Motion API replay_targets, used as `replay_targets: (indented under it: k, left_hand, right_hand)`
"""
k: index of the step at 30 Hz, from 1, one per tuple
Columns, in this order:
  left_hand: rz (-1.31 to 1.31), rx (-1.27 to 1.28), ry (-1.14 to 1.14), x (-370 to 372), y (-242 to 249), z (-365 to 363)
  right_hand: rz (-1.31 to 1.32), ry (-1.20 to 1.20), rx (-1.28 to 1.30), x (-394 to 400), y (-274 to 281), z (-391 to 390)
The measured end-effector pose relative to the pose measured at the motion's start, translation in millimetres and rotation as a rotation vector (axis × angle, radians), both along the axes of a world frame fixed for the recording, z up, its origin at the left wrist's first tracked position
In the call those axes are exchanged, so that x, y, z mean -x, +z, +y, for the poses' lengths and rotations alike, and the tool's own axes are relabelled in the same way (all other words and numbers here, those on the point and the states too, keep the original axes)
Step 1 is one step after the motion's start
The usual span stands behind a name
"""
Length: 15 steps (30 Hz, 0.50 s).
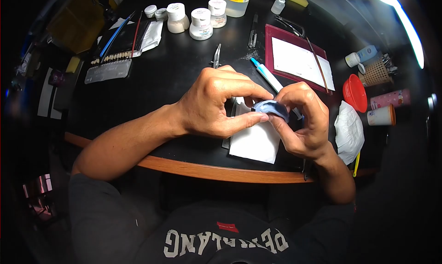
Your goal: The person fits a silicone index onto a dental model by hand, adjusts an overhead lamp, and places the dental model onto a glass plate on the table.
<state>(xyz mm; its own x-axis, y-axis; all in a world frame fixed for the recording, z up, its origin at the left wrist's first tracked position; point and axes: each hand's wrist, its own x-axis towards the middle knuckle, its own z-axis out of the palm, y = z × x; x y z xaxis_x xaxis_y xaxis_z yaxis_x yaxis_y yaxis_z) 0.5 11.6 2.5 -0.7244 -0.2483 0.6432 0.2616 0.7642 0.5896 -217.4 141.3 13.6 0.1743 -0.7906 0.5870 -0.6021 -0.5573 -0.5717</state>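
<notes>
My left hand and my right hand meet over the front of the black table. Between their fingertips is a small curved blue-grey piece, which looks like a silicone dental impression. Thumbs and index fingers of both hands pinch it from either side; its underside is hidden. Below it lies a folded white paper towel. A white syringe with a blue tip lies just behind my hands, partly covered by the right one. Metal tweezers stick out beyond my left hand.
White-capped jars and a clear bottle stand at the back. Brushes and a tooth shade guide lie left. A maroon tray, red bowl and crumpled tissue are right. The wooden edge runs in front.
</notes>
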Motion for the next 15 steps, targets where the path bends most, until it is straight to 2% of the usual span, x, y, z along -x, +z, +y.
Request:
replay_targets:
  k: [2,7,10,11,15]
  left_hand:
    - [0.022,0.01,0.005,0.1,-1.8,-2.6]
    - [0.089,-0.031,0.026,1.3,0.6,-3.8]
    - [0.115,-0.041,0.023,2.0,0.2,-5.3]
    - [0.118,-0.039,0.021,2.0,-0.1,-5.7]
    - [0.049,-0.071,0.034,0.2,2.7,-2.9]
  right_hand:
    - [-0.151,-0.026,-0.055,-7.2,-2.6,2.5]
    - [-0.275,-0.007,-0.239,-5.5,-1.5,2.8]
    - [-0.177,0.01,-0.251,-0.6,-2.7,1.2]
    - [-0.224,-0.012,-0.224,-4.5,-3.9,0.5]
    - [-0.015,-0.026,-0.101,-3.1,4.2,0.3]
